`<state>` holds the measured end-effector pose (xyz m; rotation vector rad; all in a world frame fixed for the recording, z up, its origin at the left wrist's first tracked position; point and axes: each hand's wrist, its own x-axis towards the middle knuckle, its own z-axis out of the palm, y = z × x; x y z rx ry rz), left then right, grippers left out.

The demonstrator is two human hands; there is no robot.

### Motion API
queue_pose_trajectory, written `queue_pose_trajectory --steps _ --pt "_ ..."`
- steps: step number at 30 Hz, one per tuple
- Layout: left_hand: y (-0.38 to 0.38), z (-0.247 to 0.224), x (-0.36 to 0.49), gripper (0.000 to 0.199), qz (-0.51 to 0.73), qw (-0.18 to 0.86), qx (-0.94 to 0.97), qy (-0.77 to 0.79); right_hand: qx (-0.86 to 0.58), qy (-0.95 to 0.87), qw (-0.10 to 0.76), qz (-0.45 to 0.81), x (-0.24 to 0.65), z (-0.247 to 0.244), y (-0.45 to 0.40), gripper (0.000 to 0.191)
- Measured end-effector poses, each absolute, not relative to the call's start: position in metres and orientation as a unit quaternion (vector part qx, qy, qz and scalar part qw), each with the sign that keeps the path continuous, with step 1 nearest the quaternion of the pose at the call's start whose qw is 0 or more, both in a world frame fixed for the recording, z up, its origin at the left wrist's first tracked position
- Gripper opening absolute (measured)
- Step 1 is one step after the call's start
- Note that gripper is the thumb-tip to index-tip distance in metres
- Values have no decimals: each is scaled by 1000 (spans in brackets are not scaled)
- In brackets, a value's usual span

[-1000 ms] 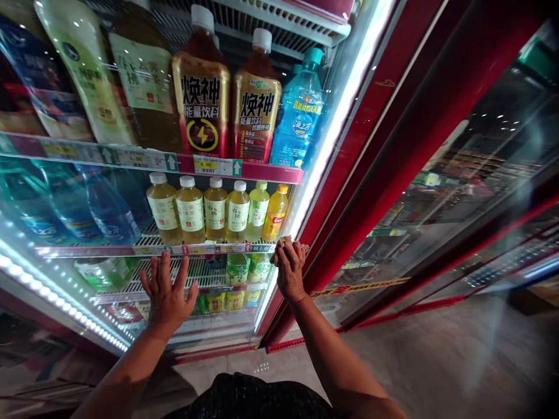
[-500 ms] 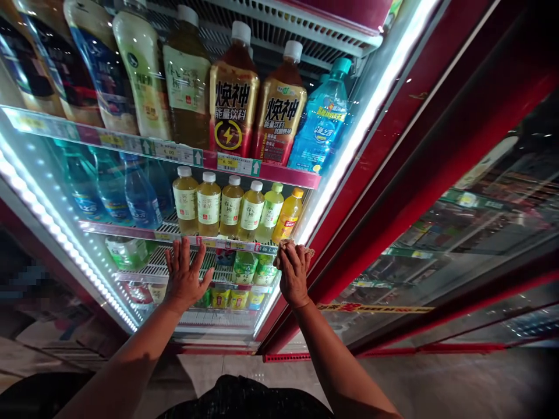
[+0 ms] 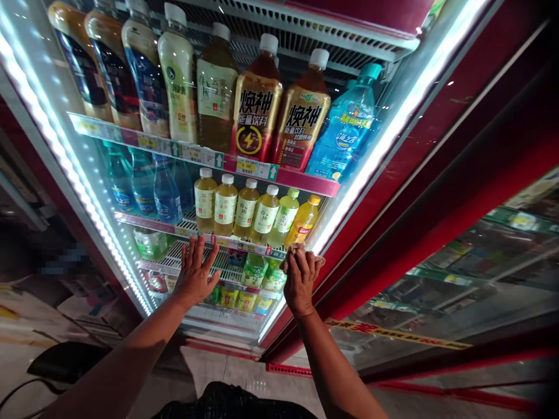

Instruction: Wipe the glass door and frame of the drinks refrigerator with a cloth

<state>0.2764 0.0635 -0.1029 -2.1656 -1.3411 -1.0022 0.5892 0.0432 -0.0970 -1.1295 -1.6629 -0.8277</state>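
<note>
While the cloth [image 3: 320, 262] is gripped by the right hand [image 3: 300, 285], with the fingers bent over it and clamped on it, the head view alone is available for record. The cloth is seen crumpled at the right side of the cooler [image 3: 222, 329], overlapping the light strip [image 3: 410, 105] and just below the orange-capped bottle [image 3: 302, 222]. The left hand [image 3: 195, 278] is raised with its fingers spread apart, and nothing is held by it; the shelf edge [image 3: 244, 241] is overlapped by its fingertips (whether anything is touched cannot be told).

The step in hand is judged to be the holding of the cloth to the cooler's front. For the next move, firm finger pressure and a well-bunched cloth appear to be called for, with the left hand clear of its path.

Small bottles [image 3: 245, 209] are lined up upright on the middle shelf; blue bottles [image 3: 166, 189] are noted to their left, large bottles [image 3: 257, 110] above. A yellow strip [image 3: 393, 334] is noted at right, and a black object [image 3: 65, 359] at lower left. Travel to the right could be hindered by the red frame [image 3: 375, 174].
</note>
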Motion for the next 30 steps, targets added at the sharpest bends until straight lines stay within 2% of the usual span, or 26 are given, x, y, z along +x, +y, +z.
queue_pose_trajectory --steps 9,14,17,23,30 --pt "69 -112 273 104 -382 185 -778 -464 -434 -709 417 -367 581 -111 40 65" --pt "70 -115 259 103 -366 185 -794 -448 -450 -678 450 -368 563 -94 52 64" --pt "70 -114 249 100 -353 190 -803 -442 -449 -656 471 -384 547 -100 58 64" --pt "68 -105 228 92 -316 174 -825 -436 -439 -696 441 -359 534 -115 54 67" --pt "69 -96 199 96 -371 133 -770 -503 -461 -681 441 -360 526 -99 58 68"
